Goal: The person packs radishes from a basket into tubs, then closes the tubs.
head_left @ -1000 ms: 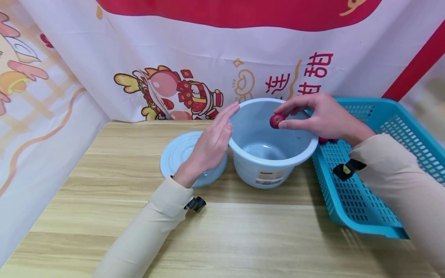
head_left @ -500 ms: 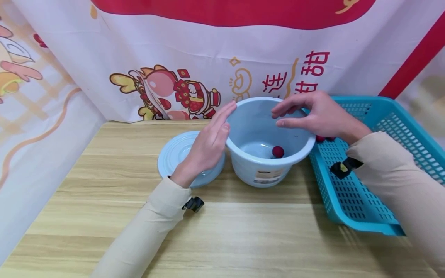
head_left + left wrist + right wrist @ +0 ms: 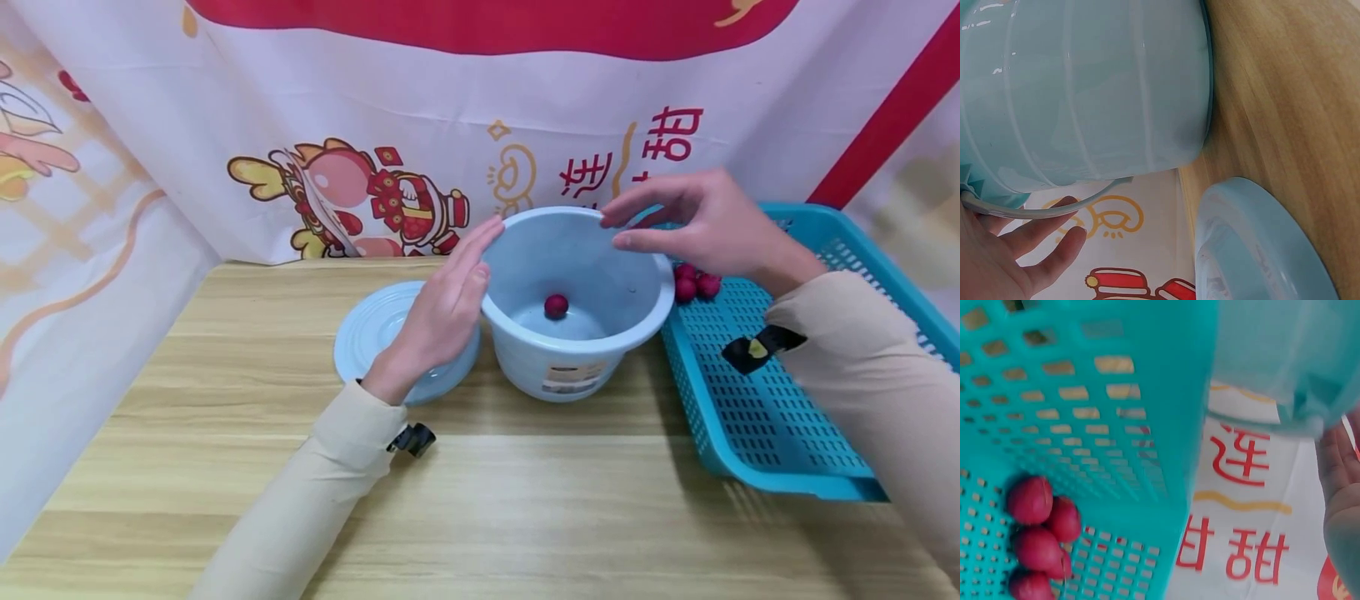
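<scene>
A light blue bucket (image 3: 558, 372) stands upright on the table, with one round red fruit (image 3: 556, 307) on its floor. My left hand (image 3: 442, 312) rests against the bucket's left rim, fingers straight; in the left wrist view that hand (image 3: 1019, 250) is beside the bucket's handle (image 3: 1047, 211). Above the right rim my right hand (image 3: 697, 221) hovers with parted fingers and holds nothing. Several red fruits (image 3: 696, 285) lie in the turquoise basket (image 3: 716, 446) right of the bucket; the right wrist view shows the red fruits (image 3: 1038, 547) bunched by the basket wall.
A light blue lid (image 3: 367, 329) lies on the wooden table (image 3: 480, 517) left of the bucket, partly under my left hand. The basket's left wall is close to the bucket. A printed white cloth (image 3: 420, 92) hangs behind them.
My right hand has let go of a red fruit, which dropped into the bucket and rolled left across its floor. That hand has since moved slightly up and right. My left hand stays at the rim.
</scene>
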The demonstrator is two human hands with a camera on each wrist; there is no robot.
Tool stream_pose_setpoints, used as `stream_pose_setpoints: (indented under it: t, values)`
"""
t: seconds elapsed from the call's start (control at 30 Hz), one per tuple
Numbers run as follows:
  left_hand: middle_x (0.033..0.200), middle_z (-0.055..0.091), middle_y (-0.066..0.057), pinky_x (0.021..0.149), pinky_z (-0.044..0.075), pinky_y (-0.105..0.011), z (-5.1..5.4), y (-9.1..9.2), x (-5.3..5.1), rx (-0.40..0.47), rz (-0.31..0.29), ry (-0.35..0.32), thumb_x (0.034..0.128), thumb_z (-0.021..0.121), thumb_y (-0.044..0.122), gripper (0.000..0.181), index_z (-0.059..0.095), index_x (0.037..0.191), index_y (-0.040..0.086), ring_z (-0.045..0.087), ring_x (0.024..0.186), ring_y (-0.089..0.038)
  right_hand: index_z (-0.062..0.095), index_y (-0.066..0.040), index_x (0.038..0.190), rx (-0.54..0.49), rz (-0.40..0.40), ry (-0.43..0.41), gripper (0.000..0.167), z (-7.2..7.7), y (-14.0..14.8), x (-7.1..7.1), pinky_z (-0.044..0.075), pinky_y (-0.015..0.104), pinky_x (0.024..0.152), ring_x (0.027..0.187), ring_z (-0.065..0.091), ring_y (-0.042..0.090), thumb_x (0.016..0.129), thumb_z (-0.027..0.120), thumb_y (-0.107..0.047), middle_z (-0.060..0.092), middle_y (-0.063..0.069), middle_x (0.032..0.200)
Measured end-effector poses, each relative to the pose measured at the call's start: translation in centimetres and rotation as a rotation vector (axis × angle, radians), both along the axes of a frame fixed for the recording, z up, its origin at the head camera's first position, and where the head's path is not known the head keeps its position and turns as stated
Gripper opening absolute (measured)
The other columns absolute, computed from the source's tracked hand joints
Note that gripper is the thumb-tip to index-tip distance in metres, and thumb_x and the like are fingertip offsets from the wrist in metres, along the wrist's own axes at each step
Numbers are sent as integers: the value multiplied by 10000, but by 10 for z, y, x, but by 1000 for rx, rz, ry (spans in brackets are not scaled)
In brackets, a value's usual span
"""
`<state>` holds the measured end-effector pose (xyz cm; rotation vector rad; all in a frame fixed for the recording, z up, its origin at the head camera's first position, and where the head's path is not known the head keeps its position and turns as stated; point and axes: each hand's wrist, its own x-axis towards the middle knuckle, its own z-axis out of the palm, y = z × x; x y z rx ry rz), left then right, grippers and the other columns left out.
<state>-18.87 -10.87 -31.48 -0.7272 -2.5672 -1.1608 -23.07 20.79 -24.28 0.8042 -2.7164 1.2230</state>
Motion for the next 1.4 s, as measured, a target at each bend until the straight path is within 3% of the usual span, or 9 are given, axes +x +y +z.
stream_pose_setpoints:
  t: [0.13,0.27,0.63,0.83,1.0,1.2,1.3,1.4]
  values:
    - [1771,274,23,1317,332,-452,0,1,-1,-2,2,6,1114,290,254,572,329,1674,144,287,1633,-160,743,-202,1335,-19,-43,8,448,2,18,-2,619,152,781,1055,729,87,902,851,-234,757,-90,1228]
    - [1771,270,36,1325,317,-445,0,1,-2,-2,-1,6,1115,289,259,572,330,1674,142,279,1636,-158,712,-231,1378,7,-118,-38,487,-1,40,-5,611,144,766,1073,704,79,912,841,-289,734,-98,1262]
    - [1773,267,28,1336,291,-439,0,3,-1,3,-3,-12,1117,290,241,568,328,1674,137,267,1639,-155,686,-214,1419,34,-262,-137,505,-24,102,-27,565,100,757,1086,649,16,950,795,-367,722,-183,1206]
    - [1774,266,21,1332,300,-440,0,3,-1,0,2,-15,1117,291,237,567,327,1675,138,269,1639,-157,631,-249,1480,103,-333,-220,624,-36,121,-35,568,132,743,1098,600,34,922,792,-479,685,-162,1252]
    - [1773,267,22,1334,295,-436,-1,2,-1,-2,5,-14,1117,289,232,566,327,1674,139,273,1638,-159,590,-285,1518,144,-363,-264,716,-46,131,-41,580,168,747,1116,579,49,883,798,-543,676,-127,1318]
    - [1772,272,7,1335,292,-446,-1,1,-1,-4,4,-9,1115,288,233,569,328,1674,137,274,1637,-163,594,-237,1510,139,-353,-306,731,-58,137,-45,584,180,769,1039,628,-16,878,807,-536,701,-192,1236]
    - [1773,267,27,1336,292,-442,0,1,0,-4,6,-9,1113,289,233,570,327,1674,140,273,1637,-157,593,-209,1504,155,-339,-327,701,-64,139,-47,606,223,785,1064,637,28,900,811,-489,713,-129,1260]
    - [1772,269,27,1335,294,-440,1,1,0,-3,5,-6,1113,290,231,569,328,1673,139,276,1636,-157,568,-177,1523,189,-322,-348,701,-70,140,-49,648,357,858,1208,630,217,923,802,-453,674,59,1407]
